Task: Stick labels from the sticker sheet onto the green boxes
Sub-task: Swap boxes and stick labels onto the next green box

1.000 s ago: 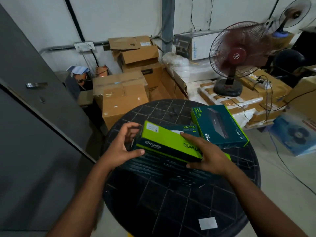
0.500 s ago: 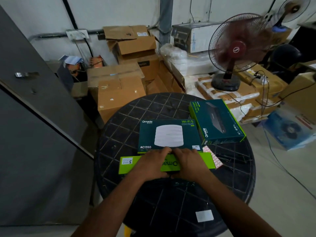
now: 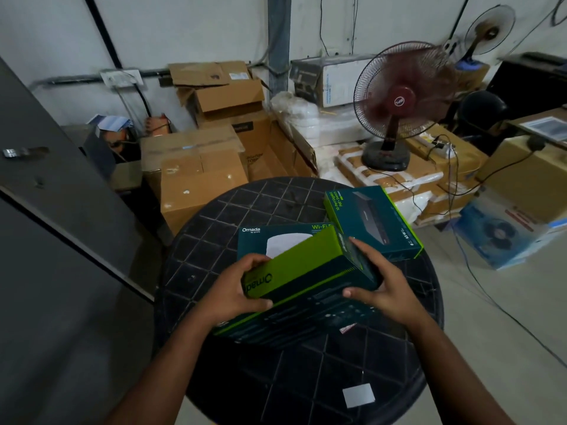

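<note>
I hold a green box (image 3: pixel 302 273) tilted above the round black table (image 3: pixel 214 228), its bright green side facing up. My left hand (image 3: pixel 236 291) grips its left end and my right hand (image 3: pixel 380 286) grips its right end. Behind it a second green box (image 3: pixel 260 237) with a white disc picture lies flat. A third green box (image 3: pixel 372 220) lies at the table's far right. A corner of the pink sticker sheet (image 3: pixel 348 328) peeks out below the held box, mostly hidden.
A white square label (image 3: pixel 358 395) lies near the table's front edge. Cardboard cartons (image 3: pixel 196 176) stand behind the table, a red fan (image 3: pixel 399 102) to the back right, a grey door (image 3: pixel 46 240) on the left, cables on the floor at right.
Half a second ago the box stood on its edge on the table under both hands. Now it is lifted and tilted, with my hands at its two ends.
</note>
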Available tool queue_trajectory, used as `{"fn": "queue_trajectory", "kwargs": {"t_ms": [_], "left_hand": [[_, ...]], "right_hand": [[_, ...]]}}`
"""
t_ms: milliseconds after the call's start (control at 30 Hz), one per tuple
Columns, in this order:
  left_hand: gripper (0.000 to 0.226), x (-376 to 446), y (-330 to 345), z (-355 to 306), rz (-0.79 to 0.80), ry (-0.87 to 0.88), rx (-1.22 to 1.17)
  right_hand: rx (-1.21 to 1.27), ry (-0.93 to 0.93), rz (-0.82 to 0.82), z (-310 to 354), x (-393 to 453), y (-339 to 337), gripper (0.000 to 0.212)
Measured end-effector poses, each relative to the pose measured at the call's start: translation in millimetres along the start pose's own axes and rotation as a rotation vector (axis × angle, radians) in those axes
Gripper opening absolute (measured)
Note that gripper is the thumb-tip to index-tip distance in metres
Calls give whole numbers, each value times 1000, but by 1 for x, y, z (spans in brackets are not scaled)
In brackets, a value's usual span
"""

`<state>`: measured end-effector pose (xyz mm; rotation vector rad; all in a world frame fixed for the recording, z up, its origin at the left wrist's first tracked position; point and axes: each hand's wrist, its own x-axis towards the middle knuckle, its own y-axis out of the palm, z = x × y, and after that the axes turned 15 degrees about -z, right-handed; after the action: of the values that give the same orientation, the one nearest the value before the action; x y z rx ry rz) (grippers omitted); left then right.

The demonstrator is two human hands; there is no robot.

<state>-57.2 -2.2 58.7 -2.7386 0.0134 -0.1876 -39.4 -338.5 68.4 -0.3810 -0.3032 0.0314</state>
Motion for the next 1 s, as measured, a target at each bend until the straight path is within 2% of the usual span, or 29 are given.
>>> {"fn": "queue_trajectory", "kwargs": {"t_ms": [100,267,400,533,633,767,867,1000], "left_hand": [[77,-3,-5,-19,-39,24,-105],[84,-4,-13,-61,-171,132,-195],[64,-1,-23,-63,-224,210,-133],[48,-6,-24,-38,-270,124,-139],[49,-14,-18,-19,-333,29,-178],[48,-16,-14,-12,-349,-41,-287],[51,-12,-16,-12,-336,-46,-297],[56,-11,-16,-10,-344,-11,-239]], "right_hand": [[-118,-175,1,35,16,0,96],[-501,-448,58,78,39,18,93],[-737,-563,120,84,49,41,94],[-875,-637,126,76,51,67,93],[-919,-671,118,62,48,84,87],[-899,-702,7,54,40,93,80],[-758,-743,-128,55,30,106,56],[-578,-807,-182,59,20,135,28]]}}
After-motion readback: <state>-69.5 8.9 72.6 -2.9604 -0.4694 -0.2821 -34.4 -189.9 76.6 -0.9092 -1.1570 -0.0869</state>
